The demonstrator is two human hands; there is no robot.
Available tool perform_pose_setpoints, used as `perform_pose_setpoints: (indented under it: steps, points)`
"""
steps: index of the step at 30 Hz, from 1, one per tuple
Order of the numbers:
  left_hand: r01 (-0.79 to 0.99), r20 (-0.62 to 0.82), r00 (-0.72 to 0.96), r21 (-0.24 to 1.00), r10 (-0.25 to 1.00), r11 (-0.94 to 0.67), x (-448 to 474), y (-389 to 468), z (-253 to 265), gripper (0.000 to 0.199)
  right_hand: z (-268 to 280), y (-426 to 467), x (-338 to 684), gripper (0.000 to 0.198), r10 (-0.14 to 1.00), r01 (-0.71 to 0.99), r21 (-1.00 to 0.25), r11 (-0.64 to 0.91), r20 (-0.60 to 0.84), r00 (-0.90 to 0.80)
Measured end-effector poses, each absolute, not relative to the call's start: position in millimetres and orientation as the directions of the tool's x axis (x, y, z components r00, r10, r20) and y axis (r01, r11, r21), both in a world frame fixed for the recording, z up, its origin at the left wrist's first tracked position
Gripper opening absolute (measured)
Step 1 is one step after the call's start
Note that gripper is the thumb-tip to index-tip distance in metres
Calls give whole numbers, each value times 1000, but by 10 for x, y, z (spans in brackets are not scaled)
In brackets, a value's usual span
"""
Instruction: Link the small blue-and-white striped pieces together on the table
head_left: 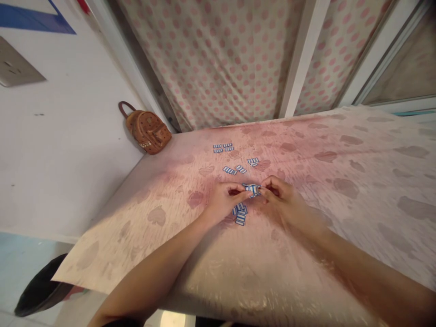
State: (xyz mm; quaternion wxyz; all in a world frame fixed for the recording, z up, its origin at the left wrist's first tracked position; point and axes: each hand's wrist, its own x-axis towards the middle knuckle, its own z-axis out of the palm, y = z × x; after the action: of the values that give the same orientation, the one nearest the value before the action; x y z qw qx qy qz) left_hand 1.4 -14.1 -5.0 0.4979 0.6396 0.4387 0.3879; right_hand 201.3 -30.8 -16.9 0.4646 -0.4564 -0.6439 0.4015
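Note:
Over the middle of the table, my left hand (226, 198) and my right hand (279, 193) pinch a small bunch of blue-and-white labels (252, 190) from either side. Thumb and fingers are closed on it in both hands. Just below my left hand lies a loose overlapping pile of similar labels (240, 215). Farther away on the cloth are striped label pieces (230, 170), a short strip (241, 169) and a small stack (253, 161). Several more lie in a neat group (223, 147) toward the back. Any print on them is too small to read.
A patterned pink-and-cream tablecloth (357, 218) covers the table. At its back left corner, against the white wall (68, 150), stands a small brown backpack (149, 131). Behind the table hangs a polka-dot curtain (221, 59). A dark round object (41, 286) sits at lower left.

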Motion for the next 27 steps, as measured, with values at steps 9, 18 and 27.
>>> perform_pose_setpoints:
  steps: [9, 18, 27]
  points:
    - [246, 118, 263, 951, 958, -185, -9, -105, -61, 18, -207, -222, 2021, 33, 988, 34, -988, 151, 150, -35]
    - [55, -45, 272, 998, 961, 31, 29, -126, -127, 26, -365, -245, 2003, 21, 987, 56, -986, 158, 155, -48]
    - [-58, -176, 260, 979, 949, 198, 60, -141, -147, 34, -244, -306, 1998, 15, 966, 263, -931, 255, 254, -37]
